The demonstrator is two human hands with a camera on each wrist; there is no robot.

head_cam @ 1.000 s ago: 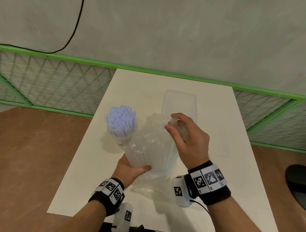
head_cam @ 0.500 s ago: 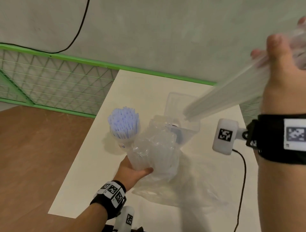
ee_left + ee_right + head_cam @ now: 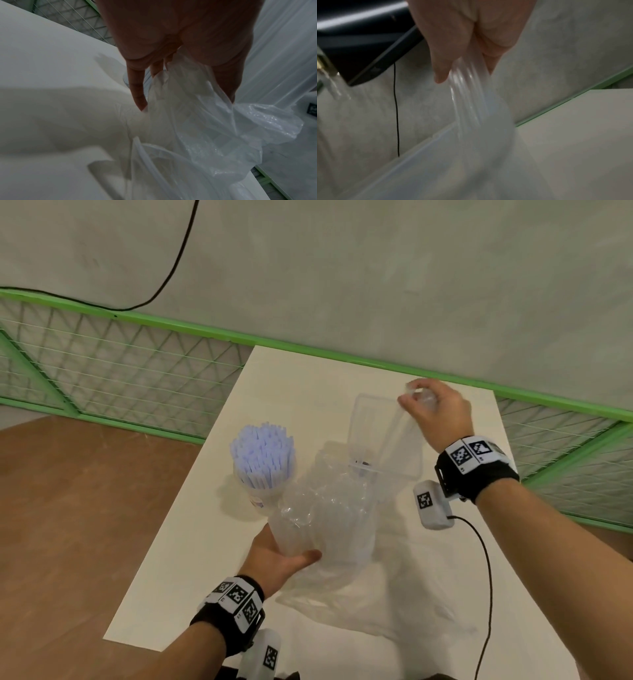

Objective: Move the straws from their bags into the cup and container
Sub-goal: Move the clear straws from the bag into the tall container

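Observation:
A clear cup (image 3: 263, 491) packed with pale blue straws (image 3: 262, 450) stands on the white table (image 3: 191, 559). To its right, my left hand (image 3: 287, 546) grips a crumpled clear bag (image 3: 325, 508) and holds it upright; in the left wrist view the fingers (image 3: 137, 88) curl round the bag (image 3: 205, 121). My right hand (image 3: 416, 398) holds a bundle of clear straws (image 3: 399, 433) slanting down into the clear rectangular container (image 3: 363, 412). The right wrist view shows the straws (image 3: 467, 94), blurred, running from the fingers to the container's rim (image 3: 419, 148).
A flattened clear bag (image 3: 376, 607) lies on the table in front of me. A black cable (image 3: 488, 577) trails from the right wrist camera. A green mesh fence (image 3: 120, 364) runs behind the table, with wooden floor (image 3: 68, 525) to the left.
My right hand drew a bundle of clear straws out of the bag, swung it up high to the right, then brought it down over the container. The left hand kept hold of the bag.

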